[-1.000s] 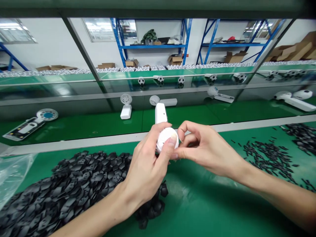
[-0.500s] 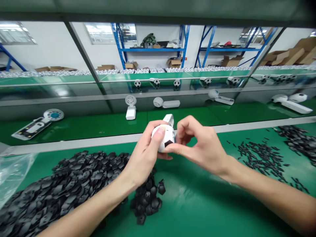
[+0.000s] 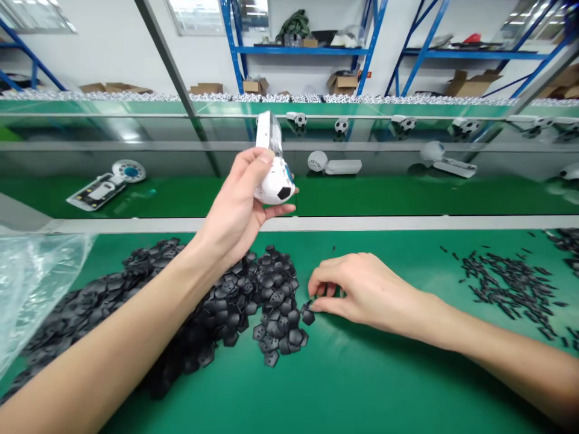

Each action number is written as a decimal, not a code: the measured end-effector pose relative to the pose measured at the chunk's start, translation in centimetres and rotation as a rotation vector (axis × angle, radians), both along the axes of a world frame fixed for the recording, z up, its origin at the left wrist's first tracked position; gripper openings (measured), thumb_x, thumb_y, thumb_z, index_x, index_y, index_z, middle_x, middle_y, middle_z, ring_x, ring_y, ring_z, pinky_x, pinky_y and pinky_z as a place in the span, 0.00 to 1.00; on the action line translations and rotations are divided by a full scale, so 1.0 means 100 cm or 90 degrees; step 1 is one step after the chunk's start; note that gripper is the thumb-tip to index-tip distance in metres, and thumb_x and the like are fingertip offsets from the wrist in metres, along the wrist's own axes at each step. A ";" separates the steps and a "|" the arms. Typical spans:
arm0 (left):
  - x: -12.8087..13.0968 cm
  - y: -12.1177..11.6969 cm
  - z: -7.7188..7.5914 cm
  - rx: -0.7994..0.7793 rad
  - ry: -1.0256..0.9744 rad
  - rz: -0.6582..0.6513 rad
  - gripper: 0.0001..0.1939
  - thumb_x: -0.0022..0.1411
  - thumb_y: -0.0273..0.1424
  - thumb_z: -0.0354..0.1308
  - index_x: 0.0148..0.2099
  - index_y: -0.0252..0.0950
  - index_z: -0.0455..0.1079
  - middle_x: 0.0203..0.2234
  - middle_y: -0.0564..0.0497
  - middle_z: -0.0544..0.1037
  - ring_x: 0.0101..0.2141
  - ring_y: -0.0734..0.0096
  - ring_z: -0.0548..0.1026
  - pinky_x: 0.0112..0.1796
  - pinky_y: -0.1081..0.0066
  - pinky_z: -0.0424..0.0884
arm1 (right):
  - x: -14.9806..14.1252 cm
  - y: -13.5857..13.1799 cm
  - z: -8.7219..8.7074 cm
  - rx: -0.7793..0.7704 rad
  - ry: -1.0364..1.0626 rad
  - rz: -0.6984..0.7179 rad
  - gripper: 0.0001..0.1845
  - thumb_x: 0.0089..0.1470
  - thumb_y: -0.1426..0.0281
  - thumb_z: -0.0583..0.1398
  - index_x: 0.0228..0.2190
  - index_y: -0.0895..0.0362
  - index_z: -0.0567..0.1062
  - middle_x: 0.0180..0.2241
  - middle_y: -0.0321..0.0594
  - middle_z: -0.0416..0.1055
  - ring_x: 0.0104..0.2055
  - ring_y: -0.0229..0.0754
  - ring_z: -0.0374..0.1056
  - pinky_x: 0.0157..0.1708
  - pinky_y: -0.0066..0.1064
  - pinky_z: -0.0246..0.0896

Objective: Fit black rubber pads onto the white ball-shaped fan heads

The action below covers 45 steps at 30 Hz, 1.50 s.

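Observation:
My left hand holds up a white ball-shaped device with black pentagon markings like a football. A white rectangular body sticks up from the device. My right hand rests low on the green bench mat, with its fingertips closed on a small black pentagon patch. That patch lies at the edge of a heap of similar black patches. My left forearm hides part of the heap.
A plastic bag lies at the left. Thin black strips are scattered on the right. Beyond a grey rail, white devices stand on a farther green bench. Blue shelving holds cardboard boxes.
My right hand has let go of the white ball and moved down to the black patches. My left hand has raised the device higher and turned it, and the view has tilted downward.

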<state>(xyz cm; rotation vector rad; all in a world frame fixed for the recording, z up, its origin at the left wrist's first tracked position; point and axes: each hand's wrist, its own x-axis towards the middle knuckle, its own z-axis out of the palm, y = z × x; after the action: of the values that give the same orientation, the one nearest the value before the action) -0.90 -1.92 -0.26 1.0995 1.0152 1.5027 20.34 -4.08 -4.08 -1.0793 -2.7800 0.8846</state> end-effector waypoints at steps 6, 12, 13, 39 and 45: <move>-0.004 -0.004 0.007 0.071 0.058 0.041 0.20 0.72 0.38 0.62 0.63 0.50 0.66 0.46 0.52 0.77 0.39 0.67 0.78 0.33 0.71 0.81 | 0.002 -0.008 -0.007 0.012 -0.001 0.118 0.08 0.64 0.68 0.72 0.43 0.52 0.81 0.42 0.33 0.80 0.43 0.44 0.77 0.34 0.31 0.54; -0.002 -0.011 0.014 0.101 0.117 -0.015 0.35 0.76 0.36 0.56 0.78 0.48 0.47 0.56 0.48 0.75 0.40 0.66 0.79 0.31 0.72 0.81 | 0.000 -0.005 -0.016 -0.034 0.050 0.108 0.07 0.61 0.73 0.73 0.36 0.55 0.80 0.35 0.31 0.79 0.35 0.38 0.74 0.32 0.29 0.56; -0.001 -0.011 0.013 0.104 0.114 -0.020 0.36 0.76 0.36 0.56 0.79 0.47 0.46 0.56 0.47 0.75 0.40 0.65 0.79 0.30 0.73 0.80 | 0.000 -0.004 -0.017 -0.024 0.082 0.124 0.08 0.61 0.73 0.74 0.35 0.55 0.79 0.35 0.31 0.79 0.34 0.38 0.74 0.32 0.28 0.58; 0.014 -0.019 0.000 -0.043 -0.026 -0.193 0.26 0.66 0.53 0.66 0.52 0.36 0.73 0.36 0.48 0.77 0.29 0.69 0.77 0.22 0.77 0.73 | 0.010 0.004 0.019 0.153 0.594 -0.066 0.04 0.63 0.75 0.71 0.36 0.54 0.84 0.34 0.36 0.84 0.34 0.42 0.81 0.37 0.29 0.78; 0.020 -0.024 -0.009 -0.016 0.137 -0.152 0.29 0.67 0.58 0.63 0.49 0.36 0.74 0.29 0.51 0.73 0.25 0.72 0.72 0.20 0.77 0.74 | 0.016 0.021 0.032 -0.135 0.625 -0.162 0.05 0.62 0.69 0.70 0.40 0.52 0.87 0.38 0.37 0.83 0.40 0.41 0.80 0.42 0.27 0.78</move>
<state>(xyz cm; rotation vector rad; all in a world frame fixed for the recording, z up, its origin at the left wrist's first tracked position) 1.10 -4.27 -1.21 1.3359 1.0052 1.1960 21.96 -2.01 -0.85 -0.6942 -1.7399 1.2428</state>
